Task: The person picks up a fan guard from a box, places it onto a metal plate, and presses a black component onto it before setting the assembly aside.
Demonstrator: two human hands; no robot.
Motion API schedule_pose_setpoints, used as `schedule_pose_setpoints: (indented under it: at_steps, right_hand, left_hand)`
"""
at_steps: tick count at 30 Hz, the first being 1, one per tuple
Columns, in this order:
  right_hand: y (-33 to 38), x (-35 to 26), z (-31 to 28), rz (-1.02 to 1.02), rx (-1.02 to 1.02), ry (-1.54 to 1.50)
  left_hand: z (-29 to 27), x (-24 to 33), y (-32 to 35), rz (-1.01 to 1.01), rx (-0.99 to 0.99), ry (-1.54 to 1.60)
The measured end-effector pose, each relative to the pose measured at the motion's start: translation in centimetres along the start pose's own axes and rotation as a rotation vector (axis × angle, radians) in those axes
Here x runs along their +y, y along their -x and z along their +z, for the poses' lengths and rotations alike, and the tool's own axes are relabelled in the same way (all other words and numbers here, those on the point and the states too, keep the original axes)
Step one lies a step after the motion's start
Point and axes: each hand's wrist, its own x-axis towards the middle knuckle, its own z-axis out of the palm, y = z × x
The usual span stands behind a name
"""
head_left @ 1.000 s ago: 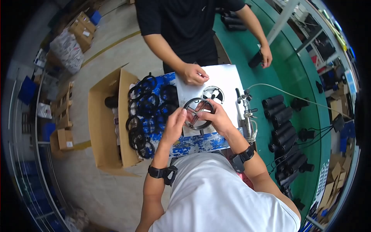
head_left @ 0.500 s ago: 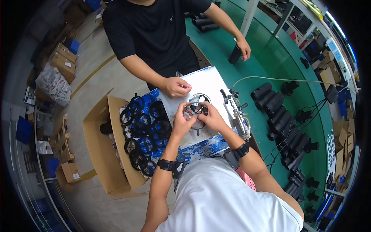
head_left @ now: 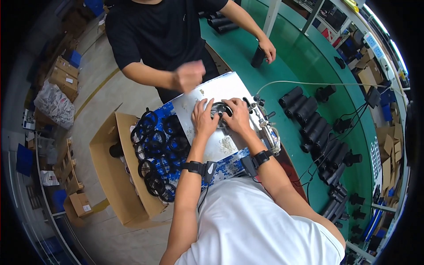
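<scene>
- A round black ring part lies flat on the pale sheet at the near edge of the green bench, pinned between both hands, probably to keep it steady.
- The left hand presses down on the part's left side, fingers spread; its grip is open, not wrapped around anything.
- The right hand covers the right side, fingers curled over the rim in a loose grip; how firmly it clamps I cannot tell.
- More black rings are stacked just left, over an open cardboard box.
- Black cylinders lie in rows to the right.
- Across the sheet, another person's fist hovers, apart from the part.
</scene>
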Motion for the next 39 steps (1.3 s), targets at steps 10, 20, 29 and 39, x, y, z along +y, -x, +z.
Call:
schedule_pose_setpoints:
  at_steps: [10,20,29,39]
  right_hand:
    - [0.1,0.6,1.1,-0.045,0.2,0.059]
    - [1.5,-3.6,-9.8,0.094,-0.292,-0.053]
    - [0.9,14.8,-12.8,0.172,-0.063,-0.036]
    - [1.9,16.6,-11.1,0.159,-0.516,0.161]
  left_hand:
    - [-0.3,1.0,2.4,0.013,-0.121,-0.091]
    - [0.1,2.8,3.1,-0.15,-0.131,-0.115]
    - [-0.5,2.3,2.4,-0.132,-0.221,-0.104]
    - [-0.8,1.9,2.5,-0.177,-0.242,-0.029]
